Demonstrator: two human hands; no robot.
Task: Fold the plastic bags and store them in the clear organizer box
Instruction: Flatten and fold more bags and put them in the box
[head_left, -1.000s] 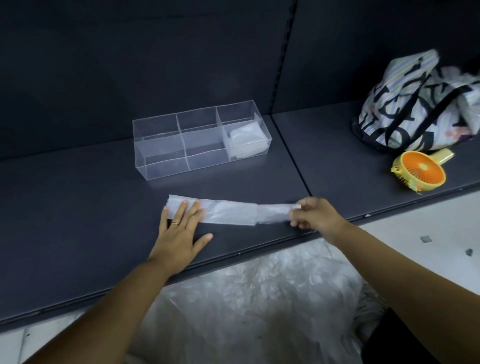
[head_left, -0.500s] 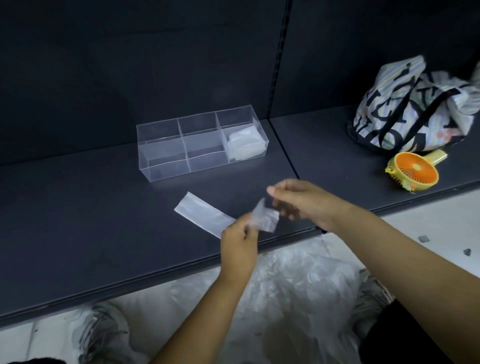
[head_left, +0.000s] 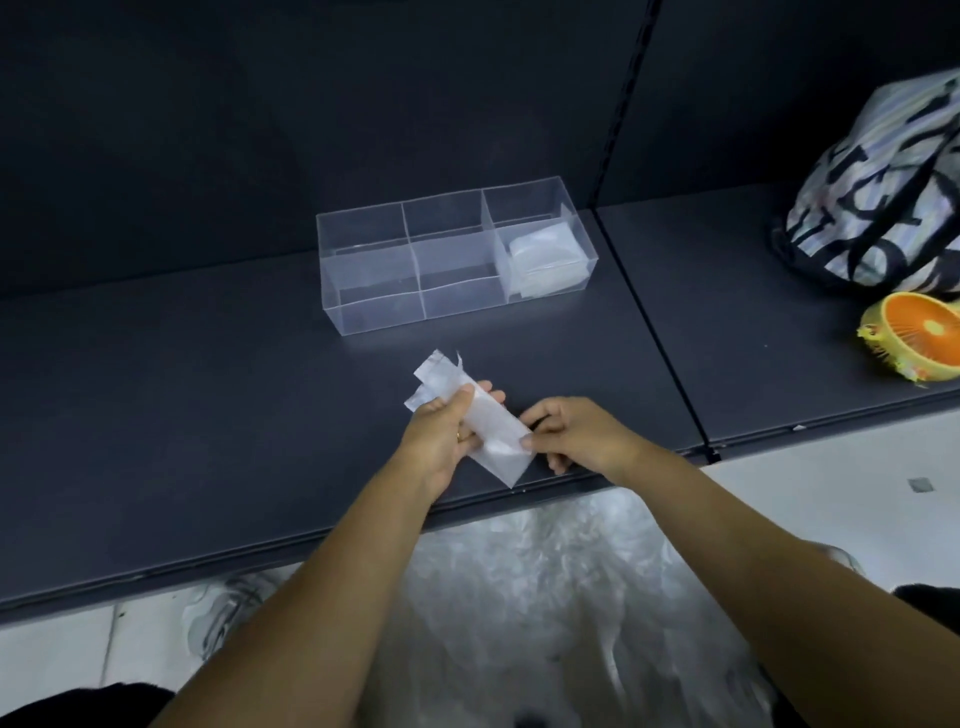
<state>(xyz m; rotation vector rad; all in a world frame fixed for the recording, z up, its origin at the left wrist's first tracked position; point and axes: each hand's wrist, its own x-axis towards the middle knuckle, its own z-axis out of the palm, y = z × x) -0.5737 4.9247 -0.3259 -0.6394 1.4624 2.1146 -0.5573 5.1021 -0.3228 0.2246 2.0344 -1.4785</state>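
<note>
Dark shelf (head_left: 208, 415) filled the view, with a pile (head_left: 519, 597) of loose bags below its front edge at 6 o'clock. The box (head_left: 379, 306) sat at 12 o'clock from the hands, well apart, with folded bags (head_left: 545, 260) in its right compartment. The left hand (head_left: 441, 441) gripped the strip (head_left: 496, 431) round its middle, and the right hand (head_left: 576, 436) pinched the near end. The strip lay over the shelf's front, its long axis running from 11 to 5 o'clock. Neither hand looked clearly nearer the box. The next fold likely ran along that axis, followed by a reach straight ahead.
</note>
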